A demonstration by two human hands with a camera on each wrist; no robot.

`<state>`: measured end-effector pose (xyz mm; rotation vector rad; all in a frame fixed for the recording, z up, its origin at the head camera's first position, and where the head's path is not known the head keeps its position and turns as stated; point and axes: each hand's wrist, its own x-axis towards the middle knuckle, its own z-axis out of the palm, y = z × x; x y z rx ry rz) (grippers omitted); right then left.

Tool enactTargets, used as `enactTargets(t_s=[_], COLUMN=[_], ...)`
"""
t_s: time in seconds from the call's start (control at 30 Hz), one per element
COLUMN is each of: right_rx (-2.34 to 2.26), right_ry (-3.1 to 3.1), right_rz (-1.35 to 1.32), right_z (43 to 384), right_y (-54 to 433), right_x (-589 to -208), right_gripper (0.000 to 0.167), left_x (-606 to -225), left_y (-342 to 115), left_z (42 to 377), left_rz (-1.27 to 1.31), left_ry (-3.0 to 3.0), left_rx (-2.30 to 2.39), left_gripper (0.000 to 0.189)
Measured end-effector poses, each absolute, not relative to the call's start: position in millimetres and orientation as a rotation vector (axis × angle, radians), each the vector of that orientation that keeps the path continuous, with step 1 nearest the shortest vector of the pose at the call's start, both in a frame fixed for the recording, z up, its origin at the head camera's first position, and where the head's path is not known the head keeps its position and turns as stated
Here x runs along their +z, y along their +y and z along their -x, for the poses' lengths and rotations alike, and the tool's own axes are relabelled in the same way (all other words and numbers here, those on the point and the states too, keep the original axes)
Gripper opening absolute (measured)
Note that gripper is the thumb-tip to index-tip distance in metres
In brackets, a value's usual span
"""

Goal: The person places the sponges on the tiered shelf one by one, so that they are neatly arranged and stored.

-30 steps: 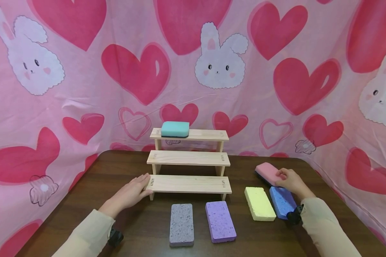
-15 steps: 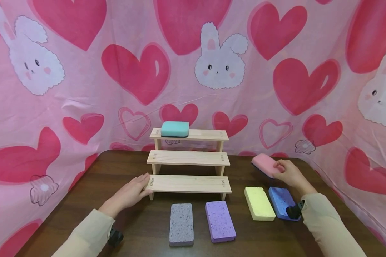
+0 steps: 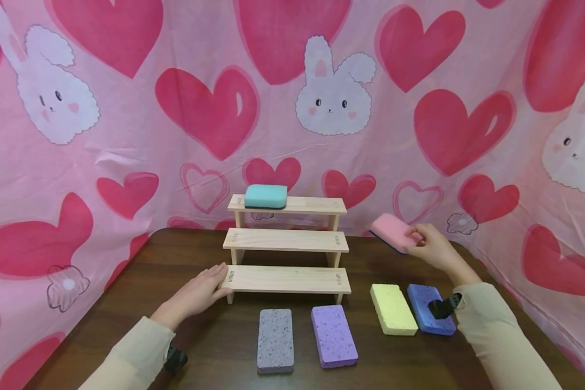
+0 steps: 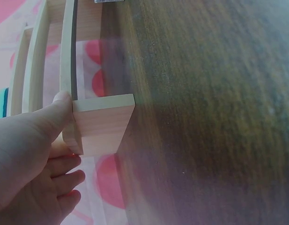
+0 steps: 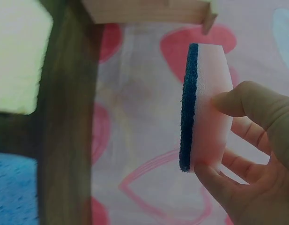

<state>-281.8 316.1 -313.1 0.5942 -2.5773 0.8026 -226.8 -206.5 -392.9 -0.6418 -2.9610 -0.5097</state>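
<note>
My right hand [image 3: 433, 248] pinches a pink sponge [image 3: 392, 232] with a dark scouring layer and holds it in the air. In the right wrist view, thumb and fingers press the pink foam [image 5: 212, 108], apart from the dark scourer [image 5: 189, 108]. At the left end of the lowest board of a three-step wooden display stand [image 3: 285, 279] is my left hand [image 3: 197, 292]. The left wrist view shows its thumb on the board's front edge and a finger around the end. A teal sponge [image 3: 266, 196] lies on the top step, toward the left.
On the dark wooden table [image 3: 214, 352] lie a grey sponge [image 3: 275, 341], a purple sponge [image 3: 334, 337], a yellow sponge [image 3: 394, 310] and a blue sponge [image 3: 429, 311]. A pink cloth [image 3: 283, 157] with hearts and rabbits hangs behind.
My right hand has lifted the pink sponge from beside the blue sponge, up and slightly left. The left hand has stayed at the stand.
</note>
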Motion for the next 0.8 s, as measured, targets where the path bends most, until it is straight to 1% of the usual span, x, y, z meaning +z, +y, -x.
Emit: enactTargets(t_s=[0.37, 0.8], right_rx=[0.826, 0.874], right_ry=[-2.548, -2.511], right_rz=[-0.659, -0.821], right_z=[280.4, 290.3], right_y=[287.4, 252.0], right_x=[-288.8, -275.3], right_gripper=[0.028, 0.027], left_x=[-392.7, -393.2], left_y=[-206.4, -206.6], left_z=[227.3, 226.7], left_rz=[0.633, 0.630], left_ry=[-2.962, -2.968], left_rx=[-0.502, -0.527], left_gripper=[0.065, 0.065])
